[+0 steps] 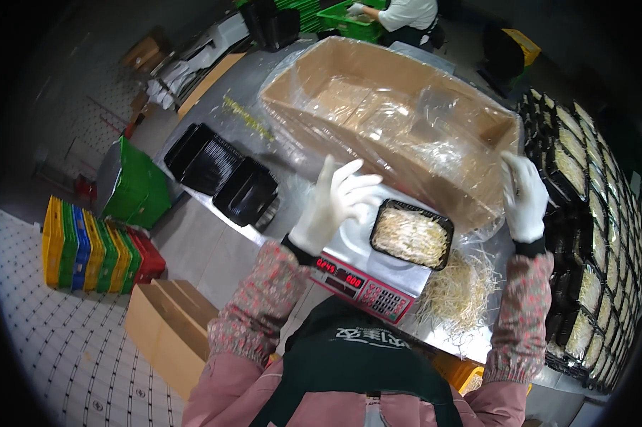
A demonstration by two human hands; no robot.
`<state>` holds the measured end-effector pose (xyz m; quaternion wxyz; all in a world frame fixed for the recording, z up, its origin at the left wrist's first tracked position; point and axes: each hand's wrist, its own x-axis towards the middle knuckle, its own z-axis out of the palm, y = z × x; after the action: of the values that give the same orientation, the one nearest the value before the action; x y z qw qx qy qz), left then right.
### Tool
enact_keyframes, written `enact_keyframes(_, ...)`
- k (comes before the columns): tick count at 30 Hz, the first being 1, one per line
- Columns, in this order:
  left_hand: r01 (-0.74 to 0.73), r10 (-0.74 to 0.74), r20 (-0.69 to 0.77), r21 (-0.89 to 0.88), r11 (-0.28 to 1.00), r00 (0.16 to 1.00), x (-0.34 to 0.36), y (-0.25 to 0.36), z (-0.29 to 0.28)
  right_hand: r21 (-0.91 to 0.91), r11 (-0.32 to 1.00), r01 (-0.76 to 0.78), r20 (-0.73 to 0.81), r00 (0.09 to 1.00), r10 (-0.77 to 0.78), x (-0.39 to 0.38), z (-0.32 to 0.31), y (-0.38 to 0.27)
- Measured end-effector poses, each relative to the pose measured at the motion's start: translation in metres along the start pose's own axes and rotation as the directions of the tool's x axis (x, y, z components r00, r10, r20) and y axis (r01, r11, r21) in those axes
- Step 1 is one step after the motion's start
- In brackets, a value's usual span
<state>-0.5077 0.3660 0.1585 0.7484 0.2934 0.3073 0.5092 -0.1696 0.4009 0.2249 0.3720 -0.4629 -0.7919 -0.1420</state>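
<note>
Between the well-separated left hand (333, 201), its fingers spread, and right hand (524, 199), whose grip I cannot tell, the sprout tray (411, 235) sits on the scale (360, 286), long axis slanting gently down rightward.

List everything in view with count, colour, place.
Scale: one, silver and red, centre
Filled tray: one, black, on scale
Sprout pile: one, pale, beside scale
Lined carton: one, brown, beyond scale
Stacked trays: several, black, left of scale
Packed trays: many, black, far right
Crates: several, multicoloured, far left
Bin: one, green, beside crates
Cardboard: several, brown, lower left
Co-worker: one, white sleeve, top
Apron: one, dark green, bottom
Left hand: one, gloved white, near tray
Right hand: one, gloved white, near carton
</note>
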Motion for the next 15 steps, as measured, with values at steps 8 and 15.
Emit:
enact_keyframes(8, -0.255, 0.24, 0.086, 0.337, 0.906, 0.967, 0.005, -0.025, 0.019, 0.432, 0.883, 0.182, 0.233, 0.924, -0.304, -0.072, -0.032, -0.064)
enact_keyframes(15, -0.543, 0.596, 0.307, 0.796, 0.266, 0.742, 0.005, -0.105, 0.0, 0.473, 0.567, -0.674, 0.367, 0.736, 0.569, -0.165, 0.056, -0.041)
